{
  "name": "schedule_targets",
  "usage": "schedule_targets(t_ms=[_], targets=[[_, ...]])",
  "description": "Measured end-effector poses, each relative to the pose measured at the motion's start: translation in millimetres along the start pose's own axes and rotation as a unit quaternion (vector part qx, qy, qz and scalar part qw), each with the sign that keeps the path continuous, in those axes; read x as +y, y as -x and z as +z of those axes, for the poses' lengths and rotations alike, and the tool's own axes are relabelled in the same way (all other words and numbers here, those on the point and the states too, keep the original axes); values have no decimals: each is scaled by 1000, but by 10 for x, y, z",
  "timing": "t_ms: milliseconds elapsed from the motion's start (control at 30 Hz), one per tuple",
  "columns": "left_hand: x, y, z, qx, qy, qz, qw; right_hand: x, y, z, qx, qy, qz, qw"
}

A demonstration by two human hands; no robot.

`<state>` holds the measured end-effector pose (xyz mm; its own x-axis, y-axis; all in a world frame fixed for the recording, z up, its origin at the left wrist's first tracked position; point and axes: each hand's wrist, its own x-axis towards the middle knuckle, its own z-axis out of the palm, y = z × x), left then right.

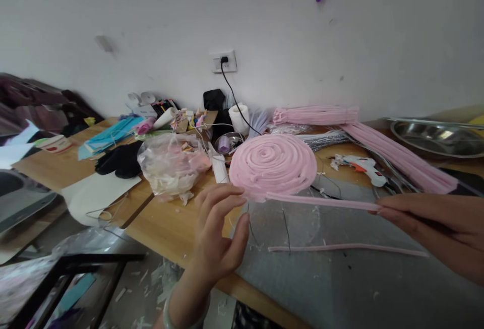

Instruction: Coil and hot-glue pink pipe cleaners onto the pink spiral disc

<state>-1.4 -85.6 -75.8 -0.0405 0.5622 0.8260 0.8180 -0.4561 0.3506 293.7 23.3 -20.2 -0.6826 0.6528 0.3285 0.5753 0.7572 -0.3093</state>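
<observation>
My left hand (217, 233) is raised above the table edge and pinches the lower rim of a pink spiral disc (273, 165) coiled from fuzzy pipe cleaners. A loose pink tail (321, 202) runs from the disc to the right, and my right hand (434, 228) pinches its far end, holding it stretched. Another single pink pipe cleaner (348, 248) lies on the grey mat (340, 278) below.
A white glue gun (361, 165) and bundles of pink pipe cleaners (401, 155) lie at the right, near a steel basin (434, 140). A crumpled plastic bag (172, 165), a paper roll (239, 117) and craft clutter fill the wooden table (166, 223). A cable hangs from the wall socket (225, 62).
</observation>
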Motion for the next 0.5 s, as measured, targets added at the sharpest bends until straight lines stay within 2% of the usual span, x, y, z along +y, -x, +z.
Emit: schedule_targets(t_ms=[233,500], targets=[[-33,-24,67,-26,2,26,999,99,-5,58,10,33,-23,999],[-13,-45,172,-15,26,3,1000,106,-28,43,-11,52,2,999]])
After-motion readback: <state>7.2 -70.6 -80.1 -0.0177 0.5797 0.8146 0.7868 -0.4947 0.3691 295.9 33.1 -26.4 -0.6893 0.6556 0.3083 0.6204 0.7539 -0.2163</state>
